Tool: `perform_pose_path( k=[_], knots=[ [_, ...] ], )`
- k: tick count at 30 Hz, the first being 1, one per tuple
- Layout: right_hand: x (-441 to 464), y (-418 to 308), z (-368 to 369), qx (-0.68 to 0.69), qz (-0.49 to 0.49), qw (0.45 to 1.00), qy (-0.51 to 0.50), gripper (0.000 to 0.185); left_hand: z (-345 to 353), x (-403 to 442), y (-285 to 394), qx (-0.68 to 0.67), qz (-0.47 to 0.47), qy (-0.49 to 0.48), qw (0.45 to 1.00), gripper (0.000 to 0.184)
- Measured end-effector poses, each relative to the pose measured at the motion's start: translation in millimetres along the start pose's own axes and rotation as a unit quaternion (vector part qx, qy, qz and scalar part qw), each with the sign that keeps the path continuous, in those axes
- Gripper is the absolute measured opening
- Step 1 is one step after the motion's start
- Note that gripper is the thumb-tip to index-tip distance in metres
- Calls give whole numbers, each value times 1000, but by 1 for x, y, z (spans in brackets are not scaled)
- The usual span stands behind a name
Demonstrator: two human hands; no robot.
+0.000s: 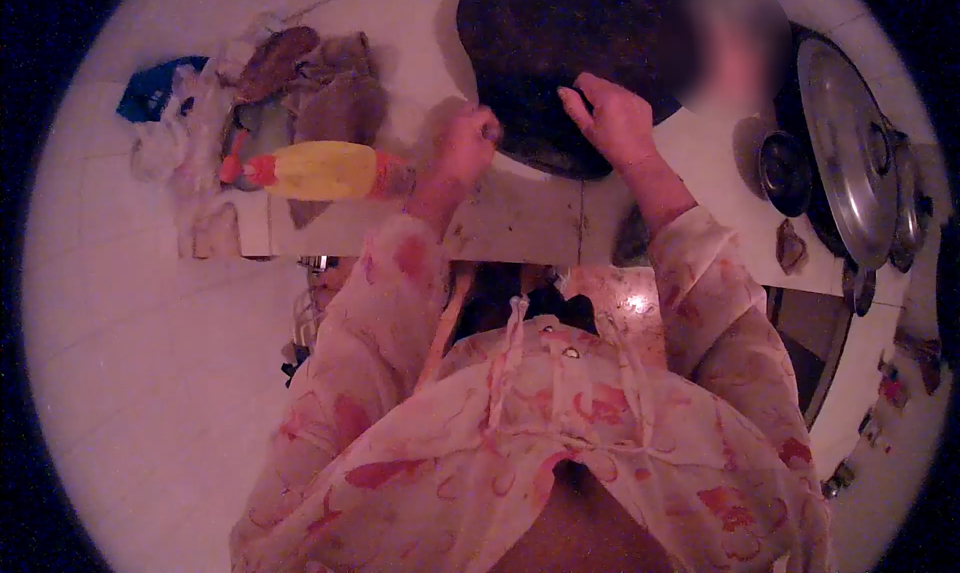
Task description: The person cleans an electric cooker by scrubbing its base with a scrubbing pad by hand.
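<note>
A large dark slab or board point(545, 43) with a rounded edge lies on the tiled counter point(420, 33) at the top centre. My right hand point(612, 118) is over its lower right part, thumb and index finger apart, with nothing visible between them. Just left of the dark board's lower edge is my left hand point(470, 141), its fingers curled together; whether they hold something small cannot be made out. A yellow bottle point(325, 170) with a red cap lies on its side to the left of my left wrist.
Crumpled cloths point(340, 103), clear plastic bags point(165, 153) and a blue item point(150, 91) lie at the left. On the right are a small dark bowl point(785, 173), a large metal lid point(850, 153) and a small brown piece point(790, 246). A blurred patch covers the upper right.
</note>
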State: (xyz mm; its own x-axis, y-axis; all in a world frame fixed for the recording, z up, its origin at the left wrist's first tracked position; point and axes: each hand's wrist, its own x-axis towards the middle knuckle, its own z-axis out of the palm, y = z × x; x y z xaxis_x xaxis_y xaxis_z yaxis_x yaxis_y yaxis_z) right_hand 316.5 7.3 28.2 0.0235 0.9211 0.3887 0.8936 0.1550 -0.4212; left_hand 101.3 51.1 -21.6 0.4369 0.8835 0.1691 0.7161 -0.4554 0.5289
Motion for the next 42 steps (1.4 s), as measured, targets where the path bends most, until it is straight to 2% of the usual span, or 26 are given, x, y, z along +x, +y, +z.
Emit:
perform_pose_path(
  k=[3,7,9,13,15,16,18,19,20,21,22,24,25,27,28,30,34,36,40,42],
  knots=[
    [0,1,2,3,-7,1000,8,28,0,-7,4,-67,4,15,998,9],
    [-1,5,2,14,-26,999,31,28,13,15,-13,-48,-49,74,995,10],
    [-1,3,2,10,-24,999,29,28,12,12,-15,-58,-30,6,998,7],
    [-1,3,3,4,-7,1000,9,27,11,-2,-8,-68,3,-13,998,9],
    [-1,2,1,9,-27,999,29,28,3,4,-13,-102,-105,61,987,12],
    [1,3,-1,6,-28,999,33,28,-1,6,-14,-103,-100,63,988,12],
    [0,3,-1,14,-23,1000,14,28,-5,-2,-17,-163,-206,121,957,15],
    [0,3,-1,15,-25,999,13,28,-3,-10,-20,-162,-209,123,957,15],
    [-2,7,-2,11,-24,1000,13,28,3,-18,-19,1,-155,106,982,16],
    [-1,5,1,3,-23,1000,14,28,2,-22,-21,160,-96,85,979,18],
    [0,6,2,3,-22,1000,14,28,4,-24,-20,160,-95,85,979,18],
    [0,5,4,0,-20,1000,8,29,8,-28,-12,197,-65,185,961,22],
    [0,6,3,0,-20,1000,7,29,8,-29,-7,197,-66,185,961,22],
    [-1,7,3,8,-30,999,27,33,11,-30,2,112,-39,106,987,25],
    [0,7,3,8,-31,999,27,33,17,-31,3,112,-39,107,987,25],
    [0,8,3,0,-29,999,15,33,29,-33,9,-19,-54,119,991,24],
    [0,6,3,7,-32,999,32,32,37,-41,13,20,-80,125,989,21],
    [-1,8,4,5,-35,999,34,33,43,-41,13,-61,-44,202,977,18],
    [1,7,3,-2,-37,999,33,33,41,-39,8,-77,-19,207,975,17],
    [1,8,2,0,-23,1000,10,33,41,-39,8,-103,-56,163,980,17]
  ],
)
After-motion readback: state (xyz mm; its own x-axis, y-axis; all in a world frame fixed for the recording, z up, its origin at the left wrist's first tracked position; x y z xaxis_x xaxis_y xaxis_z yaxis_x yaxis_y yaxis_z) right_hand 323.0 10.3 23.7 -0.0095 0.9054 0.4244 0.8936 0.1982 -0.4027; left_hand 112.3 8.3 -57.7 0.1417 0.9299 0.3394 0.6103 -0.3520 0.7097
